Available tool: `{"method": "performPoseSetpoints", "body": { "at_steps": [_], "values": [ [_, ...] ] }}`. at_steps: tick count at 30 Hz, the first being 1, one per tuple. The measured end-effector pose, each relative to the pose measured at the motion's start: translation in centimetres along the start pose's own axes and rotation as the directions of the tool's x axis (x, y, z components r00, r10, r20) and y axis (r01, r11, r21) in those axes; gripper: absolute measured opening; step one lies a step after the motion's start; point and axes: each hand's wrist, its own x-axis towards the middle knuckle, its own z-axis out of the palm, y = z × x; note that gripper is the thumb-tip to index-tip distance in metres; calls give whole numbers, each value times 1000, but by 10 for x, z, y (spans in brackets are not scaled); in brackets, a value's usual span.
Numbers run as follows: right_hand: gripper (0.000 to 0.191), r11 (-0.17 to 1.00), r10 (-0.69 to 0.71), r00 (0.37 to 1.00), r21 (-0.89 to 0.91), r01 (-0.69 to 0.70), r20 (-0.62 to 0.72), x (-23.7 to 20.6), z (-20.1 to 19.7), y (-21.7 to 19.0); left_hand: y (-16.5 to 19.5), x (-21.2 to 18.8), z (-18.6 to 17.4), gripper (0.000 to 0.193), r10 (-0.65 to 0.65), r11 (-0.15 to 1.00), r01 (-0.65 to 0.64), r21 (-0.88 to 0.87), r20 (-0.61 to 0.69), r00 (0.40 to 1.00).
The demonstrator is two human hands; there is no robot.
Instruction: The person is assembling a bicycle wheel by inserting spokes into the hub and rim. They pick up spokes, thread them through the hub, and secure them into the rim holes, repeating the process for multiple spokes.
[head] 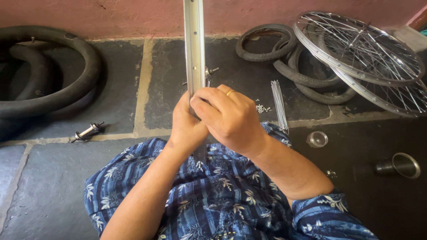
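A bare silver bicycle rim (194, 44) stands upright, seen edge-on, rising from my lap to the top of the view. My left hand (186, 126) wraps the rim from the left. My right hand (229, 118), with a ring on one finger, closes over the rim from the right, its fingers overlapping the left hand. Behind the rim, a metal hub (209, 73) lies partly hidden on the floor. A bundle of loose spokes (279, 104) lies just right of my hands, with small nipples (262, 108) scattered beside it.
Black tyres (49, 75) lie at the far left, and more tyres (307, 71) under two spoked wheels (360, 49) at the right. A second hub axle (86, 132) lies on the stone floor. A small clear cup (317, 139) and a metal cup (402, 165) sit at the right.
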Motion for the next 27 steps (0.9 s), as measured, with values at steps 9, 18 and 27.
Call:
{"method": "performPoseSetpoints", "body": {
  "at_steps": [9,18,27],
  "values": [
    [12,993,64,998,-99,-64,-10,1,-10,-8,6,-1,6,41,-65,998,65,-11,20,998],
    [19,992,92,993,-79,-97,-69,-13,1,-9,6,-4,11,38,-3,999,3,47,-12,1000],
    [31,989,141,986,48,-137,-94,-23,9,-5,5,-9,11,39,10,996,-4,93,-64,998]
  ]
}}
